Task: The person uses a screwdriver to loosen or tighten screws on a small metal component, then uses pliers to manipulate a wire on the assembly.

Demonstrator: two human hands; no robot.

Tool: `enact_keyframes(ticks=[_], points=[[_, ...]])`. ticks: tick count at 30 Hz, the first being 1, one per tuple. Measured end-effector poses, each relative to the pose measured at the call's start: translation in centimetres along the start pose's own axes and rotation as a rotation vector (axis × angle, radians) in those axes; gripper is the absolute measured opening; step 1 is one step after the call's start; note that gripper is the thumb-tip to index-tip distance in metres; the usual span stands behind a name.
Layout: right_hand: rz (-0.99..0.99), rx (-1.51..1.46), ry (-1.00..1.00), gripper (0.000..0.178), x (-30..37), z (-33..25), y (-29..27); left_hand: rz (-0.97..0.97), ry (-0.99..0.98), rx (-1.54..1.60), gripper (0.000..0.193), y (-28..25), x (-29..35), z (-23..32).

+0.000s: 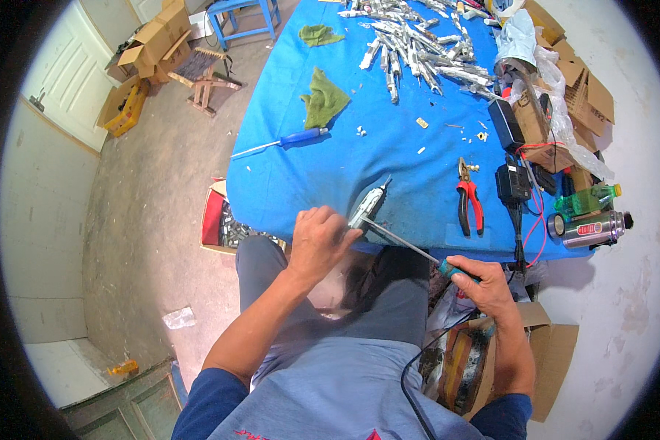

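At the near edge of the blue-covered table (286, 183), my left hand (319, 238) is closed round the lower end of a slim white-and-dark device (369, 204) with a thin tip pointing away from me. My right hand (485, 284) grips the teal handle of a screwdriver (405, 242). The long shaft reaches leftward, and its tip meets the device beside my left fingers. How the tip sits against it is too small to tell. Farther back lies a large heap of similar slim white pieces (425, 55).
Red-handled pliers (469, 198) lie right of the device. A blue-handled screwdriver (301, 138) and green cloths (324, 100) lie to the left. Black adapters (512, 182), a green bottle (588, 199) and a steel flask (594, 229) line the right edge. A box of small metal parts (214, 220) stands below left.
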State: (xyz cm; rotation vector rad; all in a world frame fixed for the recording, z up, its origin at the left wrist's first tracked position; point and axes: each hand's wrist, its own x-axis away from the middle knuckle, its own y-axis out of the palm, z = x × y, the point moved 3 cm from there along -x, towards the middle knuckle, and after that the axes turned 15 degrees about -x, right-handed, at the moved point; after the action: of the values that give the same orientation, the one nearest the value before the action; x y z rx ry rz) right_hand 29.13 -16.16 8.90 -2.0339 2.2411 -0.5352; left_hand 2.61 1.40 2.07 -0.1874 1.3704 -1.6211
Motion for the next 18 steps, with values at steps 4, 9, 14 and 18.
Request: enact_keyframes(ticks=[4, 9, 14, 18], points=[[0.011, 0.029, -0.007, 0.033, 0.24, -0.34, 0.12, -0.007, -0.003, 0.001, 0.028, -0.08, -0.01, 0.01], [0.029, 0.048, -0.004, 0.033, 0.31, -0.39, 0.14, -0.004, 0.003, -0.002, 0.029, -0.04, -0.02, -0.03], [0.014, 0.077, -0.069, 0.033, -0.09, -0.49, 0.31, -0.011, 0.000, -0.001, 0.029, -0.13, -0.12, 0.03], [-0.003, 0.083, -0.072, 0.033, -0.38, -0.34, 0.11, -0.017, -0.002, -0.004, 0.029, -0.12, -0.13, 0.07]])
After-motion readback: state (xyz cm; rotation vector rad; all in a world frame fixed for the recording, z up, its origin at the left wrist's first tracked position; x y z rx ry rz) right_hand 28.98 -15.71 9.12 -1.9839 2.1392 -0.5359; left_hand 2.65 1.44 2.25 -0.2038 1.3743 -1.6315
